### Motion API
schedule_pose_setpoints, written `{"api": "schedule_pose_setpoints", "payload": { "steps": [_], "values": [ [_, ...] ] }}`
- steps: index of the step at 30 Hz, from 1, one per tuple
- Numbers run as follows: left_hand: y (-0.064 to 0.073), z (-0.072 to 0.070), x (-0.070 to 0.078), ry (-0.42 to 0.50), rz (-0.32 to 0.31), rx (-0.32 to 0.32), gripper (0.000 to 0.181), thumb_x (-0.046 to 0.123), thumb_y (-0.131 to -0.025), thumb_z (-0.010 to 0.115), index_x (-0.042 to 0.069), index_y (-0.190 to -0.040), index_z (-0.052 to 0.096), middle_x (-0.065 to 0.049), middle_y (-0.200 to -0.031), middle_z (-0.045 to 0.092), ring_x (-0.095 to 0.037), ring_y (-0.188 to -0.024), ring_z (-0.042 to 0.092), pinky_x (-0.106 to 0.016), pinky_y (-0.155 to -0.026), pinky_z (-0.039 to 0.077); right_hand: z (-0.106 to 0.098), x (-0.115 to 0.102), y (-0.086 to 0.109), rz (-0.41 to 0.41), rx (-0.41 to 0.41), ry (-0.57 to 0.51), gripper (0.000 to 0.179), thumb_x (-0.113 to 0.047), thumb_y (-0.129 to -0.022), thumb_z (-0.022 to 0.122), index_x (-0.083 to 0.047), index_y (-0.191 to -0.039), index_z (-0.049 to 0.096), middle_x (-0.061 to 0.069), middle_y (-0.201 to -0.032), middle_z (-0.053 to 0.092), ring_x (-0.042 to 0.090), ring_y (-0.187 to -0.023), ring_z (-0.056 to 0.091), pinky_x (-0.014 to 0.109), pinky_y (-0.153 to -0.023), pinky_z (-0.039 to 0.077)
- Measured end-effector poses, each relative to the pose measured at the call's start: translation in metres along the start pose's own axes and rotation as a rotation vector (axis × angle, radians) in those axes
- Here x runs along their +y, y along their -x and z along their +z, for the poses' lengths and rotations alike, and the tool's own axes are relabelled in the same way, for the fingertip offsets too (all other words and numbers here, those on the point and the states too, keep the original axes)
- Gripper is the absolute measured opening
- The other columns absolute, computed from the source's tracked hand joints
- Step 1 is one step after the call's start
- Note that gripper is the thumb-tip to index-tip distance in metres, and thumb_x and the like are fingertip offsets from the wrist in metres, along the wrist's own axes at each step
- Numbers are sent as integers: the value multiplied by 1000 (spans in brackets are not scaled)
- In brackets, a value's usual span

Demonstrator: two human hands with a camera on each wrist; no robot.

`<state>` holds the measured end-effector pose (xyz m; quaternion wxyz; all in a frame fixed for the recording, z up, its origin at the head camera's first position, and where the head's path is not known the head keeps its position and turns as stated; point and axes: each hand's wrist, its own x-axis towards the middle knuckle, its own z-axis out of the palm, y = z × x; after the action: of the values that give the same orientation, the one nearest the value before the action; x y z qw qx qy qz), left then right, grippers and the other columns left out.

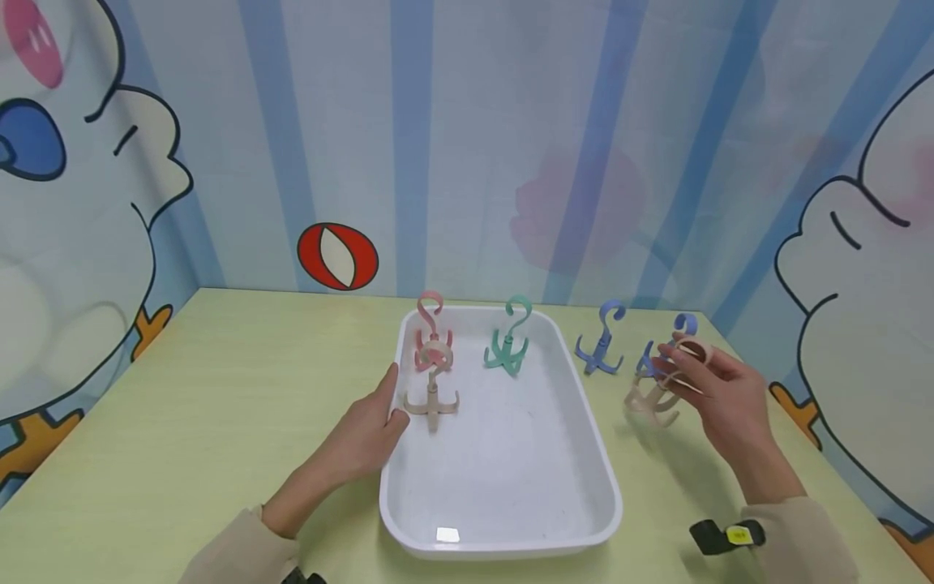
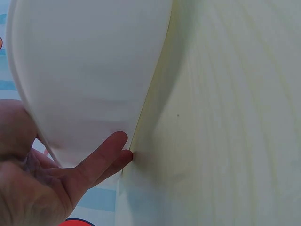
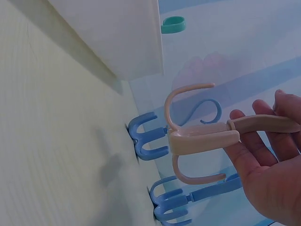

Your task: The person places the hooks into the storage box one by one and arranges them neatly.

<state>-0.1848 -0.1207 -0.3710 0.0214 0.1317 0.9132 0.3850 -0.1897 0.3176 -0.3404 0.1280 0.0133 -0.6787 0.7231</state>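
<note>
My left hand [image 1: 361, 434] holds the left rim of a white plastic tray [image 1: 511, 462], thumb over the edge. In the left wrist view its fingers [image 2: 101, 160] lie along the tray's outer wall. Inside the tray stand a pink [image 1: 433, 324], a green [image 1: 507, 349] and a beige four-pronged hook hanger [image 1: 432, 401]. My right hand [image 1: 733, 405] grips another beige hook hanger [image 3: 202, 141] by its curved stem, prongs downward, raised above the table right of the tray. Two blue hook hangers [image 1: 600, 353] [image 3: 171, 205] stand on the table behind it, one partly hidden by the hand.
The pale yellow-green table [image 1: 255, 389] extends on both sides of the tray. A striped blue curtain [image 1: 467, 146] with cartoon figures stands along its back and sides.
</note>
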Motion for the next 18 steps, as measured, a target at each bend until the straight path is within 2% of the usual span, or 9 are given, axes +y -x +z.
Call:
{"api": "schedule_pose_setpoints", "payload": {
  "steps": [4, 12, 18],
  "values": [
    [-1, 0, 0, 5, -3, -2, 72, 14, -105, 43, -6, -167, 11, -28, -167, 34, -31, -108, 67, -31, -72, 58, 3, -3, -1, -6, -20, -3, 33, -21, -98, 75, -3, -126, 76, -10, -113, 80, 7, -100, 78, 24, -82, 62],
    [0, 0, 0, 6, -10, 2, 72, 13, -105, 44, -6, -166, 12, -28, -167, 34, -31, -109, 67, -32, -73, 58, 11, -10, -1, -37, -68, -10, 25, -17, -99, 73, -5, -121, 77, -7, -113, 81, 8, -101, 78, 25, -85, 62],
    [1, 0, 0, 5, 5, 4, 72, 12, -104, 44, -8, -166, 13, -30, -166, 36, -31, -108, 68, -33, -73, 58, 19, -16, 1, -48, -104, -28, 25, -14, -100, 71, -5, -123, 76, -5, -113, 81, 10, -102, 78, 25, -85, 62]
  ]
}}
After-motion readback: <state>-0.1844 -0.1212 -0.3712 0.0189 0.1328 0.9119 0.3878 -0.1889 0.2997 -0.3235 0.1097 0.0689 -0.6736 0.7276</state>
